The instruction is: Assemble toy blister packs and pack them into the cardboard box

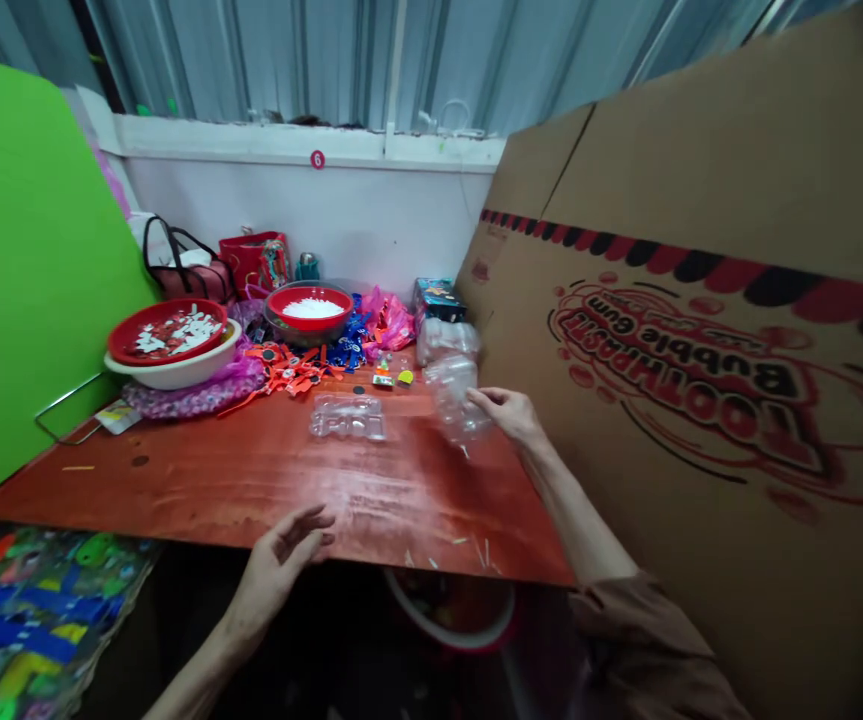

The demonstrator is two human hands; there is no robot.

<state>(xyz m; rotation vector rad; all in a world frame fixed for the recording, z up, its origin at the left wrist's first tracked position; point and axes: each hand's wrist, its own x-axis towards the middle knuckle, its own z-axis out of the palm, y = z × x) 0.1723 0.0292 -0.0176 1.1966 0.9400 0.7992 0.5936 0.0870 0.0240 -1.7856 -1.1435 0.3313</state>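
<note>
My right hand (510, 412) pinches the edge of a clear plastic blister tray (455, 398), tilted and slightly blurred, over the right part of the red-brown table (251, 470). Behind it sits a stack of similar clear trays (447, 340). Another clear molded tray (348, 417) lies flat near the middle of the table. My left hand (292, 545) hovers at the table's front edge, its fingers loosely apart and nothing in them. A small yellow piece (405, 377) and a small green-and-white piece (383, 380) lie beyond the flat tray.
Red bowls of white pieces (168, 333) (311, 308) stand at the back left and centre. Orange pieces (288, 370) and blue pieces (348, 335) lie heaped between them. A large cardboard panel (663, 300) walls the right, a green panel (26, 250) the left. Below is a basin (453, 630).
</note>
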